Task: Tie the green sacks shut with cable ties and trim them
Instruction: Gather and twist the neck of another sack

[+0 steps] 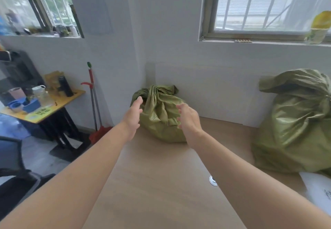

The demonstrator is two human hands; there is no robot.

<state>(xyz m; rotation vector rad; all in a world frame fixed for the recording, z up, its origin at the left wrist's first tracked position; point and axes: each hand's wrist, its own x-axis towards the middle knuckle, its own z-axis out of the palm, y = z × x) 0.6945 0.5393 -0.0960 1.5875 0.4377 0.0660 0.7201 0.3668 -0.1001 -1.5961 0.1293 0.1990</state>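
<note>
Small green sack [161, 119] sits at the far left corner of the surface [161, 184], against the wall; its top is gathered into a bunched neck, folds running down from it.

Left hand [133, 116]: fingers straight and loosely spread, palm turned inward, alongside the sack's left flank; fingertips up near the neck; contact with the fabric cannot be told; holds nothing.

Right hand [188, 119]: fingers spread and lightly bent, palm toward the sack's right flank; just in front of the fabric, contact cannot be told; holds nothing.

Large green sack [293, 126] stands at the right edge of the surface, well apart from the small one; its top slumps over in loose folds.

A small white round disc [213, 180] lies on the surface beside the right forearm; a white sheet [318, 187] lies at the right edge, below the large sack.

Off the left edge: a red broom [93, 99] leaning on the wall; a cluttered yellow side table [59, 103].
</note>
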